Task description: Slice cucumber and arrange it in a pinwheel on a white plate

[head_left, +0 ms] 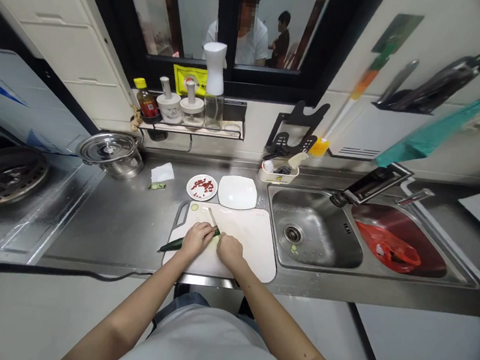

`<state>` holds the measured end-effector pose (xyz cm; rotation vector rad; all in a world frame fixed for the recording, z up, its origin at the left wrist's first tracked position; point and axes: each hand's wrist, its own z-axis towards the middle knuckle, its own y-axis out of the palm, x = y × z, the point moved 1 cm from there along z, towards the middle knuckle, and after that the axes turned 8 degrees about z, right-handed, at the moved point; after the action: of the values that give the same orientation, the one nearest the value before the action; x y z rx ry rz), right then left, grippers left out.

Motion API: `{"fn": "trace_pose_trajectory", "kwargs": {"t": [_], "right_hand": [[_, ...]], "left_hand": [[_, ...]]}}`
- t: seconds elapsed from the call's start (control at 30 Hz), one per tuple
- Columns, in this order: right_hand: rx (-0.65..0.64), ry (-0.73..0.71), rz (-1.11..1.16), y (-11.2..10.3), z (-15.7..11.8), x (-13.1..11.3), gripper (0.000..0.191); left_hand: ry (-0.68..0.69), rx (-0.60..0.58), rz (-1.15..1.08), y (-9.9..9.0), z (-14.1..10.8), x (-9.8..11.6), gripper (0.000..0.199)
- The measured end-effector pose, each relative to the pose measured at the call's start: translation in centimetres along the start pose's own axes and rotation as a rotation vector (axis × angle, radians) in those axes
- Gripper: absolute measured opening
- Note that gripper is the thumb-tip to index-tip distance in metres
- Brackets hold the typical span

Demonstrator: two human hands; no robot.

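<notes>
A white cutting board [253, 243] lies on the steel counter. On it rests a dark green cucumber [171, 246], with my left hand [197, 239] closed over its right part. My right hand [230, 249] is closed around the handle of a knife, whose blade [212, 217] points up and to the left beside my left fingertips, at the cucumber's cut end. A round pale green slice [194, 207] lies near the board's upper left corner. Behind the board are a small plate [189, 194] with red pieces and a white square plate [237, 192].
A lidded steel pot [121, 160] and a white paper [163, 171] with a cucumber scrap stand at the left. The double sink [316, 266] is on the right, with a red bag [390, 251]. Bottles fill a wall rack [194, 130]. People show in the window.
</notes>
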<state>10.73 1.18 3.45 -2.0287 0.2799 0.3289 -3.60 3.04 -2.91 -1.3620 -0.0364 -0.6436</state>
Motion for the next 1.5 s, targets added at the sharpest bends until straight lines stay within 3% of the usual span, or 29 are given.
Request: {"fn": "trace_pose_trajectory", "kwargs": {"t": [0.5,0.9,1.17,1.5], "right_hand": [[-0.045,0.032,-0.047,1.4,-3.0,2.6,0.032],[-0.025,0.017,-0.001,0.0,0.0,0.1,0.036],[0.032,-0.012,0.018,0.6,1.5,0.1,0.034],[-0.012,0.020,-0.001,0.9,-1.7,1.4,0.035]], "left_hand": [[0.006,0.023,-0.005,0.6,0.1,-0.3,0.022],[0.002,0.014,-0.001,0.4,0.1,-0.2,0.022],[0.003,0.006,0.009,0.3,0.1,-0.1,0.021],[-0.008,0.014,-0.007,0.3,-0.1,0.0,0.022]]}}
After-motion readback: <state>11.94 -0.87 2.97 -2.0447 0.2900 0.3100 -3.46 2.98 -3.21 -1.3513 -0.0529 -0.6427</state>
